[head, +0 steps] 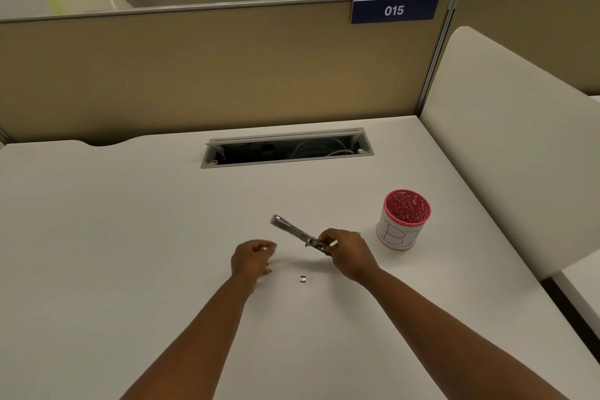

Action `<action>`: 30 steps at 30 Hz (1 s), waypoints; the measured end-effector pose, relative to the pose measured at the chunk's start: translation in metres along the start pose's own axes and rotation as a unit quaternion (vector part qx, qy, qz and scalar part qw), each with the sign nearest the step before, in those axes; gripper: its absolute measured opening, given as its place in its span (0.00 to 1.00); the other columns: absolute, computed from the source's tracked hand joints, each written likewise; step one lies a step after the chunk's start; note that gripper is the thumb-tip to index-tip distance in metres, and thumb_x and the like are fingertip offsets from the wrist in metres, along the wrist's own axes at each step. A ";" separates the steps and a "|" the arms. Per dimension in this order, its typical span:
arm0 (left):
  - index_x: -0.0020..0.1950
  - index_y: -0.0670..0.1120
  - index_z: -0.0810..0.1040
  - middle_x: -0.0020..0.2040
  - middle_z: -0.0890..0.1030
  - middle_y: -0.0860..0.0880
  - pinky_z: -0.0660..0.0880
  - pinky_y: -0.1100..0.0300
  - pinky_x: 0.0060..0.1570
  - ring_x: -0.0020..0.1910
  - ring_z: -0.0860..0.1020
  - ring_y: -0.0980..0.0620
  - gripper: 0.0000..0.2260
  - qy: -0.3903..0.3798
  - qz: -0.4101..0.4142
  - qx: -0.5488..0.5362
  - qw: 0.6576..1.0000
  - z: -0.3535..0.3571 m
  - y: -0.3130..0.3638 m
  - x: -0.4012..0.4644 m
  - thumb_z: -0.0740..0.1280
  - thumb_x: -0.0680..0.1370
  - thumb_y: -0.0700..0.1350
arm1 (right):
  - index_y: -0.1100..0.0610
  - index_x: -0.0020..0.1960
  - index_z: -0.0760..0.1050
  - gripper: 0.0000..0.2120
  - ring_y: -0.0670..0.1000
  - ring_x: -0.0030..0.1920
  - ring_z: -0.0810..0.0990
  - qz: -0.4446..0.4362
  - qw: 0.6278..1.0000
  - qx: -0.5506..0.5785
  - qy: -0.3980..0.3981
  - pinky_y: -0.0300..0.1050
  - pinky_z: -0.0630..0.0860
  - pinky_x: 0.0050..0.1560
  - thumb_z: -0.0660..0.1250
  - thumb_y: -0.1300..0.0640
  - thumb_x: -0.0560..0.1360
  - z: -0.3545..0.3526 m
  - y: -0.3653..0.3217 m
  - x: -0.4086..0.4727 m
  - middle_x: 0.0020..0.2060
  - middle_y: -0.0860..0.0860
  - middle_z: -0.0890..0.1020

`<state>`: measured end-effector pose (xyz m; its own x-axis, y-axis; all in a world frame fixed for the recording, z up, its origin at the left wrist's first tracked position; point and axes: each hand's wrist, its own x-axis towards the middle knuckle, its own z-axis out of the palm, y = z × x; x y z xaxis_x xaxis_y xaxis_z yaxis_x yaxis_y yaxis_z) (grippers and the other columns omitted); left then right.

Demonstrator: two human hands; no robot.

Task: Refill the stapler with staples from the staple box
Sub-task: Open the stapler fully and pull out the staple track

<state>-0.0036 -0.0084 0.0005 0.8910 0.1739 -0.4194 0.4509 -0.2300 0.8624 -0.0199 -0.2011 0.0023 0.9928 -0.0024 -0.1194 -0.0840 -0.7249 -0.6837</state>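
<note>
A silver metal stapler [293, 231] lies swung open on the white desk [130, 221], its long arm pointing up and left. My right hand [344, 252] grips its hinge end. My left hand [251, 258] hovers just left of it, fingers curled and blurred; something small and pale shows at the fingertips, too blurred to identify. A short strip of staples [303, 278] lies on the desk between my hands, nearer to me. A bit of light blue [355, 233] peeks out behind my right hand; I cannot tell what it is.
A round pot [402, 221] with a red perforated rim and handwritten letters stands right of my right hand. An open cable tray slot [287, 148] cuts the desk further back. A tan partition [211, 71] closes the far side, a white divider [506, 140] the right.
</note>
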 end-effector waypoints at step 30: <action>0.47 0.50 0.84 0.38 0.77 0.54 0.66 0.67 0.33 0.38 0.74 0.55 0.08 0.039 0.174 0.246 0.953 -0.046 -0.028 0.050 0.73 0.70 0.42 | 0.55 0.44 0.83 0.05 0.53 0.49 0.78 0.008 0.999 -0.038 -0.035 0.46 0.67 0.52 0.68 0.59 0.71 0.026 -0.015 0.054 0.44 0.54 0.86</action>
<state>0.0261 0.0506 -0.0320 0.9930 0.0716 -0.0937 0.1168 -0.7039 0.7006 0.0323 -0.1728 -0.0125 0.9830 0.0321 -0.1810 -0.0898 -0.7753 -0.6252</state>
